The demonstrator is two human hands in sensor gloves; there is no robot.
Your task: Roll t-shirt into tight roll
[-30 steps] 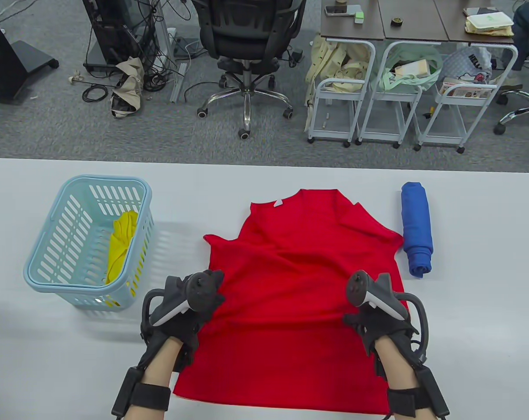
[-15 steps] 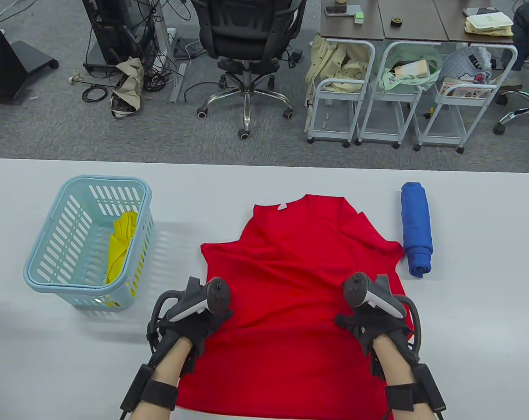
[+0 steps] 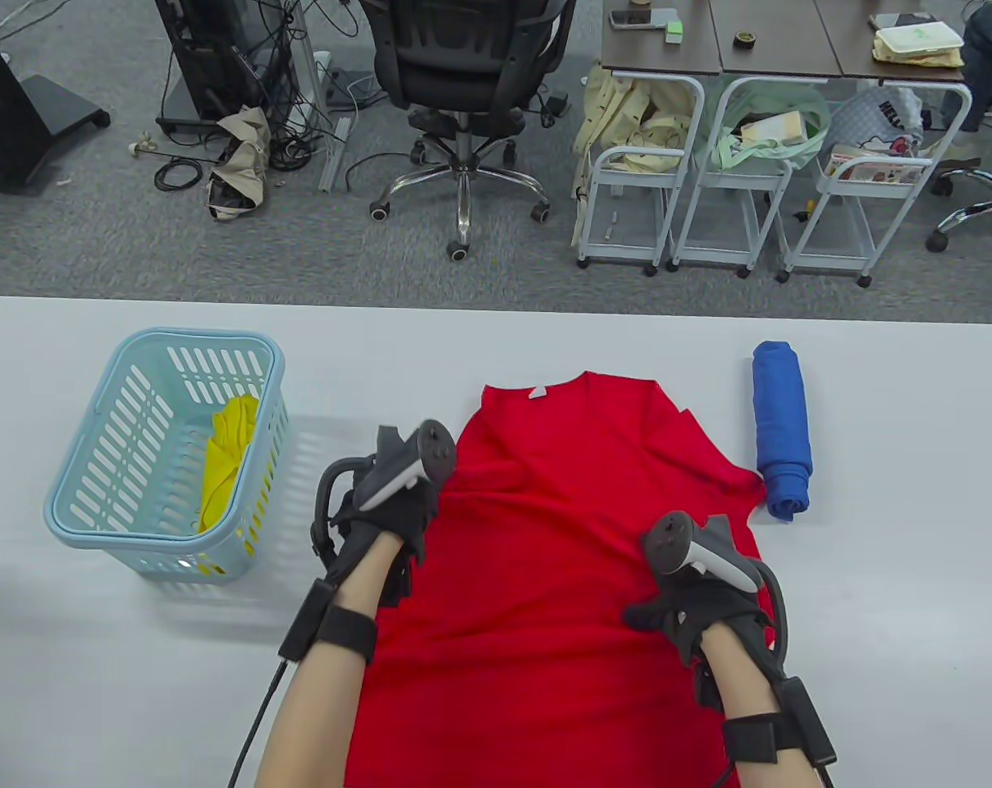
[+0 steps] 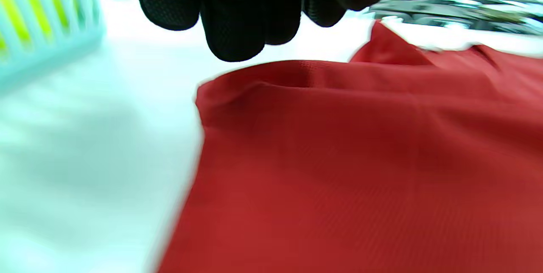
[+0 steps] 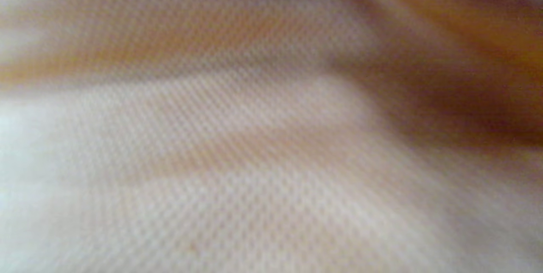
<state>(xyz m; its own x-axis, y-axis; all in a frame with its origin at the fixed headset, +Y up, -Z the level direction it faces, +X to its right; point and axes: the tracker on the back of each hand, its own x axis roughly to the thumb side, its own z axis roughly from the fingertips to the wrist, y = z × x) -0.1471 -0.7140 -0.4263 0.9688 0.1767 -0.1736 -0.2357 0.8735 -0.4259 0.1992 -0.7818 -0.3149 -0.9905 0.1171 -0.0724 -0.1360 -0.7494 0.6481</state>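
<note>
Red t-shirt [image 3: 545,566] is being spread on the white table [image 3: 889,591], beside a blue roll [image 3: 781,428]. Its right side is being pressed by the right hand [image 3: 692,611], grip unclear; above its left sleeve, the left hand [image 3: 389,513] is being held, loosely curled, empty.

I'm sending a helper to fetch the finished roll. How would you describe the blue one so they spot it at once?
Start at the long white table and find the red t-shirt spread in its middle. Just off the shirt's right sleeve lies the blue rolled garment, a tight cylinder pointing away from the person. It is the only rolled, blue cloth; the yellow cloth sits loose in the basket.
</note>
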